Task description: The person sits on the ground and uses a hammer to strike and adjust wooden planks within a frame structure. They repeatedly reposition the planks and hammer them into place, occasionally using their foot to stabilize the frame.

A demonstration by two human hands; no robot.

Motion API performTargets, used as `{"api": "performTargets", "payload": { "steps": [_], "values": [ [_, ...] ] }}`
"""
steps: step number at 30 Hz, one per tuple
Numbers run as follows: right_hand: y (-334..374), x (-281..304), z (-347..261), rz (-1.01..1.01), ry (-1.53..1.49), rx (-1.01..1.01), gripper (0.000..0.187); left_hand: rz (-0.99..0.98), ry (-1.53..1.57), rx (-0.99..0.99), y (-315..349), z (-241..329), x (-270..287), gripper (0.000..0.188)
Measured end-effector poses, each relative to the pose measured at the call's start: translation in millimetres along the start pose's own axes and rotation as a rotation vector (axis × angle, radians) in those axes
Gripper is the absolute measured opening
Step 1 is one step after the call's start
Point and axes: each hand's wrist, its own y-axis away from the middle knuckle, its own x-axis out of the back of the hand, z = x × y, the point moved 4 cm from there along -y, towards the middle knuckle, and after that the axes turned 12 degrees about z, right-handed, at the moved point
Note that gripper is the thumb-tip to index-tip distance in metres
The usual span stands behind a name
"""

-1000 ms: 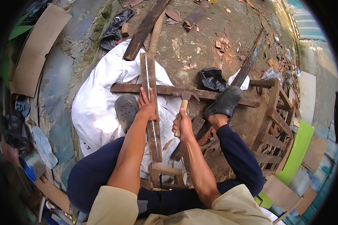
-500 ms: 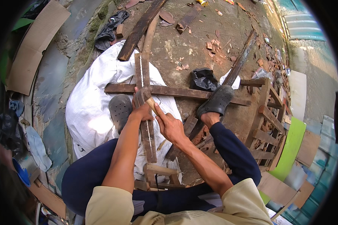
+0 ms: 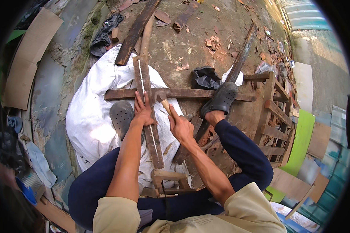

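My right hand [image 3: 182, 127] grips a hammer [image 3: 166, 105] by its light wooden handle. The hammer's brownish head sits just right of a long brown wooden strip with a white line along it [image 3: 152, 134]. That strip lies lengthwise before me, crossing a horizontal wooden beam [image 3: 186, 93]. My left hand [image 3: 144, 112] rests on the strip near the crossing, fingers stretched forward over it. Any nail there is too small to make out. My dark clogs [image 3: 122, 116] stand either side, the right one over the beam.
A white sack [image 3: 91, 101] spreads beneath the wood on the left. At the right stands a slatted wooden frame [image 3: 269, 110]. A dark plank [image 3: 138, 33] lies beyond the strip. A black plastic bag [image 3: 205, 79] and brick rubble [image 3: 212, 42] are on the ground.
The hammer has moved right, off the spot above my left hand. My left fingers, partly hidden behind its head before, now show stretched out on the strip. The whole view has shifted slightly.
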Motion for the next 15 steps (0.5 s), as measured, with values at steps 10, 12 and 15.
{"api": "performTargets", "payload": {
  "steps": [10, 12, 15],
  "values": [
    [-8.6, -2.1, 15.6, -0.032, -0.107, -0.036, 0.050, 0.005, 0.073, 0.030, -0.1, -4.3, 3.0, 0.154],
    [2.1, -8.0, -16.9, 0.002, -0.164, 0.020, 0.051, 0.006, 0.091, 0.041, -0.7, -8.4, 1.4, 0.155],
    [16.5, -5.3, -41.0, -0.066, -0.146, 0.179, 0.051, -0.127, -0.234, -0.131, -4.4, 5.8, 10.7, 0.134]
  ]
}}
